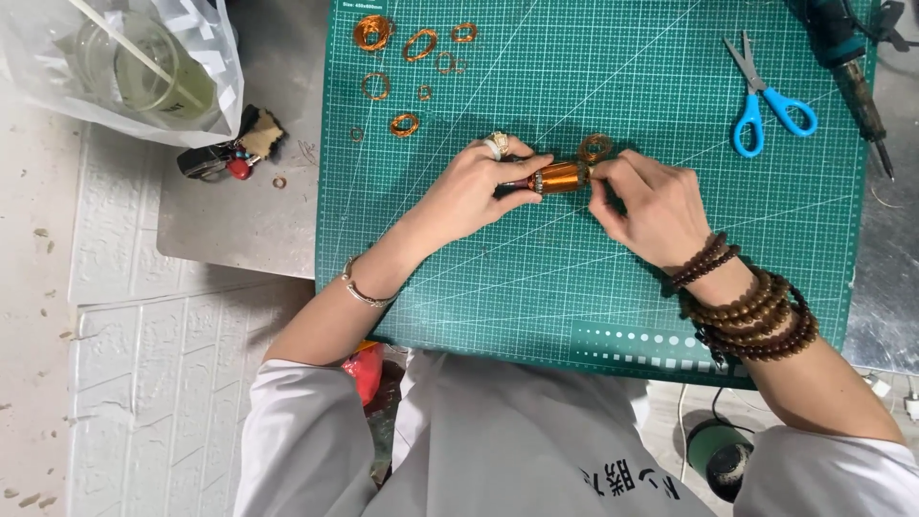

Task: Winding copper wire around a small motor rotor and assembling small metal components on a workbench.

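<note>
A small motor armature wound with copper wire [561, 176] lies across the middle of a green cutting mat [536, 278]. My left hand [476, 190], with a ring on one finger, pinches its left end between thumb and fingers. My right hand [651, 203], wrist wrapped in brown bead bracelets, grips its right end with the fingertips. A loose coil of copper wire [595, 146] sits just above the armature, touching or nearly touching it.
Several small copper wire loops [406, 57] lie at the mat's top left. Blue-handled scissors [766, 96] and a soldering tool [857, 77] rest at the top right. A clear plastic bag with a container [134, 67] and a bunch of keys [230, 153] sit left of the mat.
</note>
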